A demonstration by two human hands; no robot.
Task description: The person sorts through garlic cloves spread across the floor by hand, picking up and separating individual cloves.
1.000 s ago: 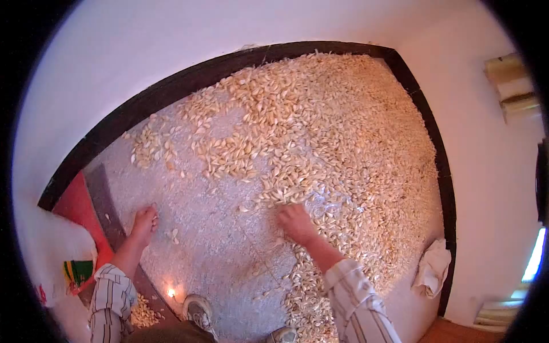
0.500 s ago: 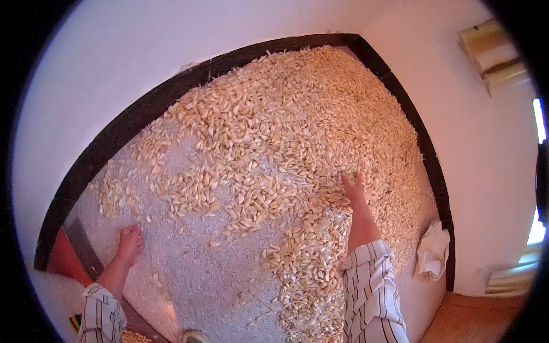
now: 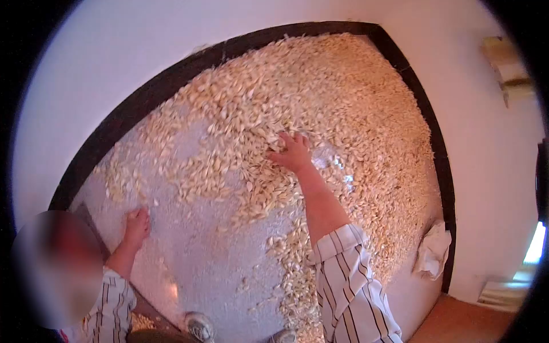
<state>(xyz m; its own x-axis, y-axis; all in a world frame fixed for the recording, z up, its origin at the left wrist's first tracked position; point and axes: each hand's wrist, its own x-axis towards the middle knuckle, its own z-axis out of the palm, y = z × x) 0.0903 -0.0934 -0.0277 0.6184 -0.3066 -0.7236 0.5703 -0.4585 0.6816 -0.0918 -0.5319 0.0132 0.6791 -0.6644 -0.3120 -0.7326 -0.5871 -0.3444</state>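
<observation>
A broad layer of pale, curved, clove-like pieces (image 3: 240, 108) is spread over a whitish sheet (image 3: 200, 257). My right hand (image 3: 294, 151) reaches into the middle of the layer, palm down, with its fingers spread among the pieces. Just to its right a small patch of sheet shows through. My left hand (image 3: 137, 223) is closed, its fingers curled, and rests on the sheet left of the layer. Whatever may be inside that hand is hidden. Striped sleeves cover both my forearms.
A dark baseboard (image 3: 143, 103) runs along white walls that meet in a far corner. A crumpled white cloth (image 3: 433, 251) lies by the right wall. My shoe (image 3: 199, 327) shows at the bottom. Brown floor (image 3: 463, 320) starts at lower right. A blurred patch covers the lower left.
My right hand has swept left and farther out across the pieces, and its fingers have spread. Sheet shows where it passed. My left hand stays closed in place. The view has shifted slightly.
</observation>
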